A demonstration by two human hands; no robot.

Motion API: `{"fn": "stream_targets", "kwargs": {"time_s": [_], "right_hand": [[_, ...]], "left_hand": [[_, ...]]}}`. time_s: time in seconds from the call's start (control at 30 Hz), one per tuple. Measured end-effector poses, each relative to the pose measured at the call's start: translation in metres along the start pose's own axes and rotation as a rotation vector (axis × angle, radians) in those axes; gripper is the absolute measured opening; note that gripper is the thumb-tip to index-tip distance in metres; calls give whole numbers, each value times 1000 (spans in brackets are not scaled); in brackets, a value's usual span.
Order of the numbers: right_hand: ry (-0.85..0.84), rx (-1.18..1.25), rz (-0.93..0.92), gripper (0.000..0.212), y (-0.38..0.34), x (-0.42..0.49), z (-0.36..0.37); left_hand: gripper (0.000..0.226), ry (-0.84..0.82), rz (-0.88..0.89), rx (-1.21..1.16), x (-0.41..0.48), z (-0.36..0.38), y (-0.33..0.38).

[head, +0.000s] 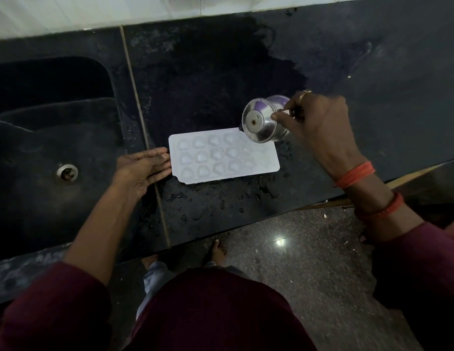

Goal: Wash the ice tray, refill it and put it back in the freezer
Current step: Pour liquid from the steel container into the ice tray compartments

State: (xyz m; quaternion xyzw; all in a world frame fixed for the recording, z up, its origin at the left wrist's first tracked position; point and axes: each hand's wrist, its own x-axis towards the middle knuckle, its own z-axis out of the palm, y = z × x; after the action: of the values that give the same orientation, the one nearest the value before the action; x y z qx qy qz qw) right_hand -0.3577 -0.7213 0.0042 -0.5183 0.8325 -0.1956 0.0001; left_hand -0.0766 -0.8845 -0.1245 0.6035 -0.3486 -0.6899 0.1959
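A white plastic ice tray point(272, 163) with three rows of rounded cells lies flat on a dark, speckled stone table point(373, 97), near the front edge and just right of a sunken sink. Its long side runs left to right, slightly skewed. The cells glisten, but how full they are cannot be told. The person's left hand point(142, 165) lies on the table at the tray's left short end, its grip apart: the fingers point(162, 163) are straight and together, their tips touching the tray's edge. The right hand point(319, 122) holds a small, round, shiny steel pot point(261, 120) above the tray's far right corner, its grip clamped on the pot's neck with fingers and thumb curled round it. The pot is tipped steeply, its round base turned toward the camera and its mouth pointing down and away; whether water is running out cannot be seen. A gold ring point(304, 95) sits on one finger of that hand, and red threads point(355, 174) circle the wrist. Around the tray the table is wet, with a large dark damp patch point(208, 84) behind it and scattered droplets in front. The black sink point(43, 148), with a metal drain point(67, 171), fills the left side. A pale wall point(94, 11) runs along the back. Below the table edge are a polished speckled floor point(309, 274), a bare foot point(218, 249) and maroon sleeves point(56, 312).
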Motion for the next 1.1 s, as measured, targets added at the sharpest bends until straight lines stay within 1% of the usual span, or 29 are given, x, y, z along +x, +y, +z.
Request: {"fn": "stream_targets", "kwargs": {"time_s": [0.63, 1.0, 1.1], "right_hand": [[14, -9, -42, 34, -5, 6, 7], [10, -9, -25, 34, -5, 3, 7], [27, 24, -16, 35, -3, 2, 6]], "left_hand": [[13, -16, -10, -13, 0, -1, 0], [13, -28, -15, -20, -1, 0, 1], [12, -22, -16, -21, -1, 0, 2]]}}
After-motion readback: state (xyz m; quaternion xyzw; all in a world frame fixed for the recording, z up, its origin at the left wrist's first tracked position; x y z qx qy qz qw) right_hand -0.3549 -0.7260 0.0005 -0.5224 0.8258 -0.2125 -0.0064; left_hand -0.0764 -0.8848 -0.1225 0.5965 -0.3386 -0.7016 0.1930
